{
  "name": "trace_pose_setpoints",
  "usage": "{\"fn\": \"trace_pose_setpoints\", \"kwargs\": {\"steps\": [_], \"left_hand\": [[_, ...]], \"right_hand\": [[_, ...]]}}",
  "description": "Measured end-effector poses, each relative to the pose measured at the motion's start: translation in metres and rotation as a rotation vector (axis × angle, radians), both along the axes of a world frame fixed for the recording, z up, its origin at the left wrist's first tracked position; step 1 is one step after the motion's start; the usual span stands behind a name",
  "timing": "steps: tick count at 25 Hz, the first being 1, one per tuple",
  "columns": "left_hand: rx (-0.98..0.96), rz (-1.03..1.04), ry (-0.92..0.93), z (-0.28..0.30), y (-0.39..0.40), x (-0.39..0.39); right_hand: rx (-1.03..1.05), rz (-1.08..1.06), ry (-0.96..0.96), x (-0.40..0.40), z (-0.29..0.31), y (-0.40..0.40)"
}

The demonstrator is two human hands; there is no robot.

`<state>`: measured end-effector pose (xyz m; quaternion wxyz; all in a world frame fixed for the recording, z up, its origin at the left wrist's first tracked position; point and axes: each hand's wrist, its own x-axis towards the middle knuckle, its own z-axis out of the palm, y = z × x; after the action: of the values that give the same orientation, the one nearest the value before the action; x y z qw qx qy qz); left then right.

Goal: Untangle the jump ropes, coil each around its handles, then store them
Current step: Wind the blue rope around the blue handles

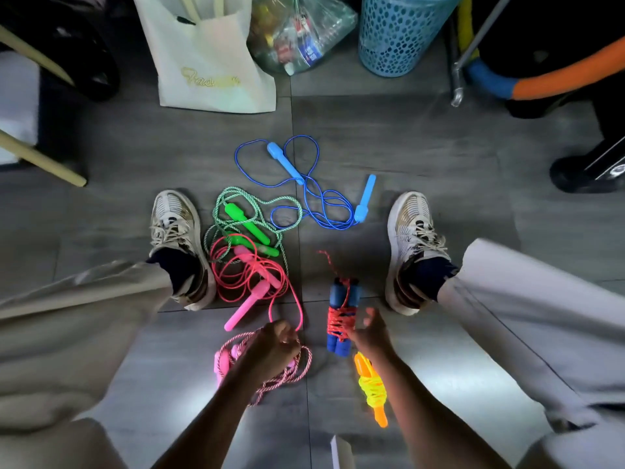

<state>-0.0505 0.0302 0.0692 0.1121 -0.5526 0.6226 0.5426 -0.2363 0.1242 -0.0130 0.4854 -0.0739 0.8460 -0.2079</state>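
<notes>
grey floor (422, 147) | L hand (274, 346) grips pink rope (301, 370) | R hand (370, 333) on red-wrapped rope (340, 319)

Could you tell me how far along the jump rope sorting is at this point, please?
Two look done: the red rope is wound round its blue handles and the yellow rope round its orange ones. The right hand rests open beside the red bundle. The left hand grips the loose pink-and-white rope. The blue rope, green rope and pink rope remain uncoiled, the last two overlapping. Nothing is stored yet.

Head camera looks steeply down at floor (422, 137), close above knees.
</notes>
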Motion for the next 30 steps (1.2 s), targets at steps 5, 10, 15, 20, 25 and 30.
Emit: {"fn": "trace_pose_setpoints", "kwargs": {"steps": [5, 10, 15, 20, 25, 30], "left_hand": [[-0.095, 0.162, 0.046, -0.003, -0.011, -0.008], [-0.134, 0.176, 0.174, -0.006, -0.029, -0.027], [-0.093, 0.248, 0.195, -0.041, -0.061, -0.045], [-0.092, 0.352, 0.244, -0.082, -0.093, -0.053], [-0.127, 0.359, 0.29, -0.09, -0.1, -0.054], [-0.256, 0.338, 0.379, -0.046, -0.108, -0.054]], "right_hand": [[0.048, 0.03, 0.135, -0.003, 0.008, -0.017], [-0.123, 0.368, 0.31, -0.032, 0.02, -0.08], [-0.093, 1.004, 0.647, -0.085, 0.002, -0.154], [0.17, 1.1, 0.681, -0.125, -0.043, -0.181], [0.179, 1.104, 0.991, -0.105, -0.046, -0.167], [0.075, 0.969, 0.46, -0.093, 0.019, -0.19]]}}
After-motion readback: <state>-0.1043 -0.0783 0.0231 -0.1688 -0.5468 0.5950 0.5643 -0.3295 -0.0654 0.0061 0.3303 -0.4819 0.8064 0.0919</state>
